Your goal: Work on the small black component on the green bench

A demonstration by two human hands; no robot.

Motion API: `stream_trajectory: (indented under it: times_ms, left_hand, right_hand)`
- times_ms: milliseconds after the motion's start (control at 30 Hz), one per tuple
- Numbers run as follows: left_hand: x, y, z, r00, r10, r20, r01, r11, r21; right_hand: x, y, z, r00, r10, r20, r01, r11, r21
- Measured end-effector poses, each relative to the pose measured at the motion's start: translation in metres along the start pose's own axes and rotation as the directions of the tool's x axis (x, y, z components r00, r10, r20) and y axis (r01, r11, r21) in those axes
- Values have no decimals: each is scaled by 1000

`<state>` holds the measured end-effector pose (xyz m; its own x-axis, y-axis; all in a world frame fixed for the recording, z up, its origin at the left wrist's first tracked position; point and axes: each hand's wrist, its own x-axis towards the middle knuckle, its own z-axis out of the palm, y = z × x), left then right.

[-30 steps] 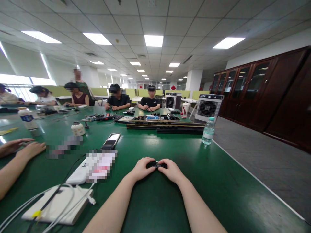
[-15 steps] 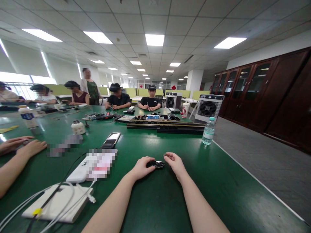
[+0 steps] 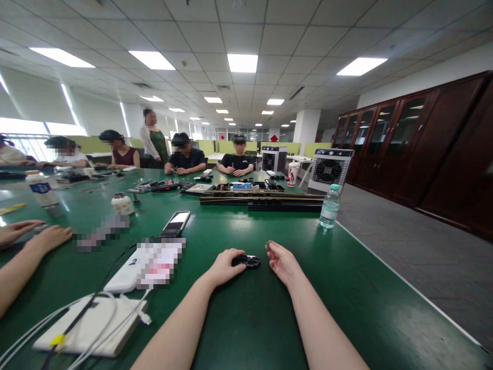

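On the green table (image 3: pixel 246 308) lies a small black device part (image 3: pixel 252 261), open on top with some shiny bits inside; its exact kind I cannot make out. My left hand (image 3: pixel 227 266) grips its left end between thumb and fingers. To the right of it, my right hand (image 3: pixel 282 261) is raised slightly, thumb and fingertips pinched around a tiny greyish piece (image 3: pixel 268 245), too small to name. A gap separates my right fingertips from the black part.
A phone (image 3: pixel 176 224), white power banks (image 3: pixel 92 329) and cables lie to the left. A water bottle (image 3: pixel 329 206) stands at the right edge, near long black rails (image 3: pixel 285 206). At far left are another person's hands (image 3: pixel 48 239). Several people sit across the table.
My right hand has shifted a little to the right, away from the black part, with its fingertips turned up. My left hand holds still. A standing person in the background has moved right.
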<state>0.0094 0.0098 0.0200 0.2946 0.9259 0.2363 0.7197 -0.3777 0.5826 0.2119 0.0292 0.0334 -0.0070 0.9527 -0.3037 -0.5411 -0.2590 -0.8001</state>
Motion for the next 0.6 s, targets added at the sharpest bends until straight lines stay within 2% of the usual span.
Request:
stream_trajectory:
  times_ms: [133, 333, 600]
  left_hand:
    - [0, 1, 0, 1000, 2, -2, -2, 1000, -9]
    - [-1, 3, -2, 1000, 7, -1, -7, 1000, -18]
    - [-1, 2, -2, 1000, -12, 12, 12, 1000, -21]
  right_hand:
    - [-1, -3, 0, 998, 55, 7, -56, 992, 110]
    - [0, -5, -1, 993, 114, 5, -113, 978, 175]
    - [1, -3, -2, 996, 84, 14, -85, 984, 159]
